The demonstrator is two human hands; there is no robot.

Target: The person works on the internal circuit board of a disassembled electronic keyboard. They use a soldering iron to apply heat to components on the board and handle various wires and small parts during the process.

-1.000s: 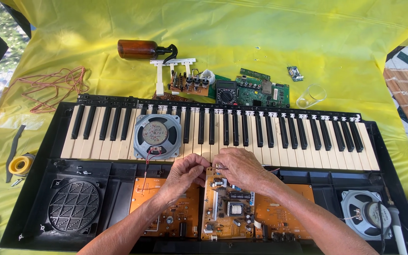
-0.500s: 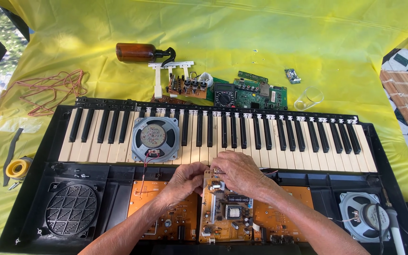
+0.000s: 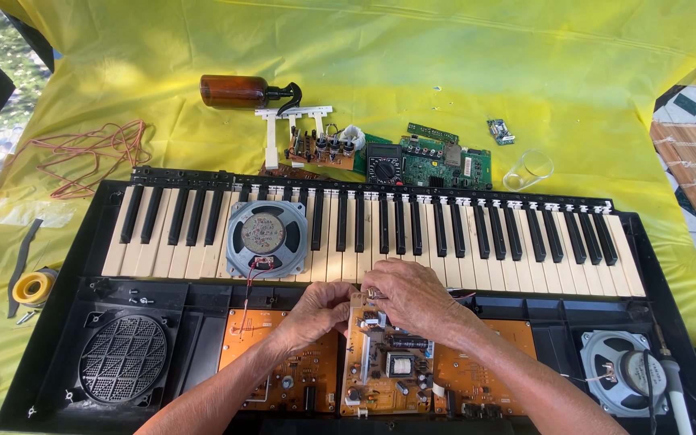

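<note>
Yellow cloth [image 3: 461,72] is lying under the open keyboard [image 3: 477,242]. Left hand [image 3: 320,310] and right hand [image 3: 412,298] are pinching the middle circuit board's [image 3: 388,366] top edge, keeping it steady.

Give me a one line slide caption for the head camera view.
Left hand and right hand meet at the top edge of the middle circuit board inside an opened electronic keyboard on yellow sheeting.

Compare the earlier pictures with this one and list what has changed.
Almost nothing. Both hands, left and right, stay together at the top edge of the middle circuit board, fingers pinching something too small to tell. The view drifts slightly. The loose speaker on the keys, the brown bottle and the green boards lie as before.
</note>
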